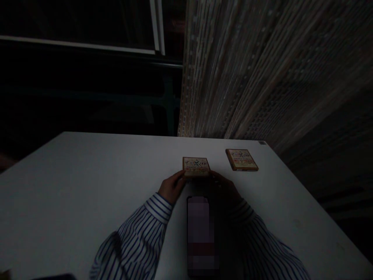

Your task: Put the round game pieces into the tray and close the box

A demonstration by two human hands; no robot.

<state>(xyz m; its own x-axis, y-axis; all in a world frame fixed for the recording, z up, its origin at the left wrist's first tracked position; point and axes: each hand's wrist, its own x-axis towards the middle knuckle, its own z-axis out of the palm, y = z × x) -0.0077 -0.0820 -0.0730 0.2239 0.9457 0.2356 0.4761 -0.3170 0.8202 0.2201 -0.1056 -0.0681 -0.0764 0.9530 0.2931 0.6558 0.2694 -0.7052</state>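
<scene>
A flat, square box (pixel 196 166) with dark printed characters and a brown border lies between my two hands over the white table. Its near left corner is pinched in the fingers of my left hand (pixel 171 186). On the opposite side, my right hand (pixel 225 186) grips the near right corner; that hand is in deep shadow. A second box (pixel 241 160) of the same look rests flat to the right, apart from my hands. Nearer to me, between my forearms, lies a phone-shaped dark-edged object (pixel 198 221) with a blurred face.
The white table (pixel 116 167) narrows toward its far edge. Behind it on the right hangs a beaded string curtain (pixel 221 70). A small dark label (pixel 262 142) marks the far right corner. A dark object (pixel 55 277) shows at the bottom left edge.
</scene>
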